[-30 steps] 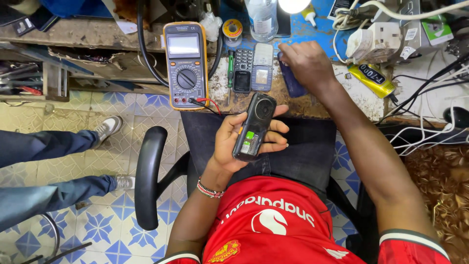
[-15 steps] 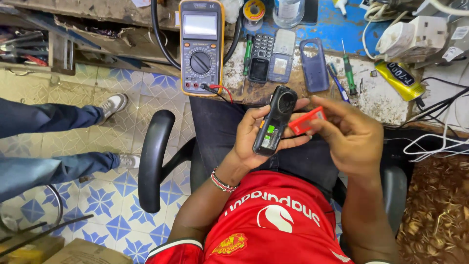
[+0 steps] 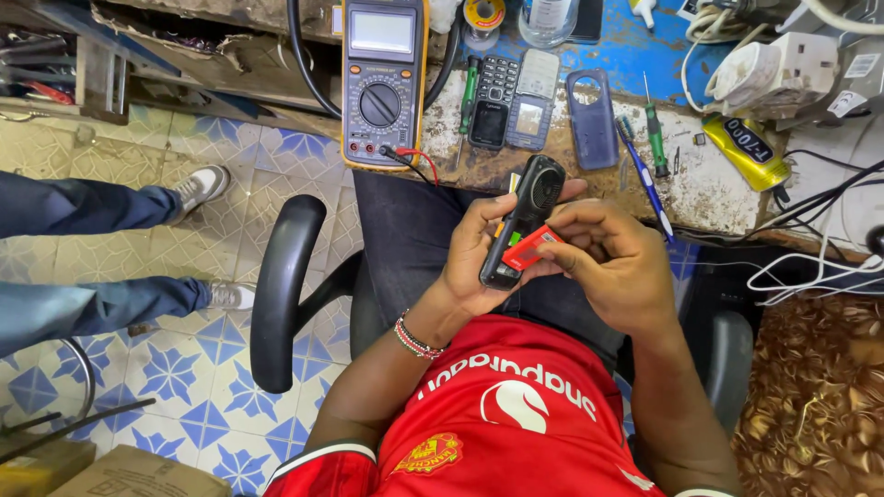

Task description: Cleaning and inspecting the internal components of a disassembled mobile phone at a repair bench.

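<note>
Left hand (image 3: 470, 262) fingers clenched round opened black phone (image 3: 521, 221), above lap. Right hand (image 3: 612, 262) fingers pinch red battery (image 3: 530, 247) against it. Risk: skewed seating, battery slips, drops floorward.

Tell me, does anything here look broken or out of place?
Yes: the black phone in the left hand has its back off, with a small red piece pressed to it by the right hand. A loose blue back cover lies on the chipped, worn workbench.
</note>
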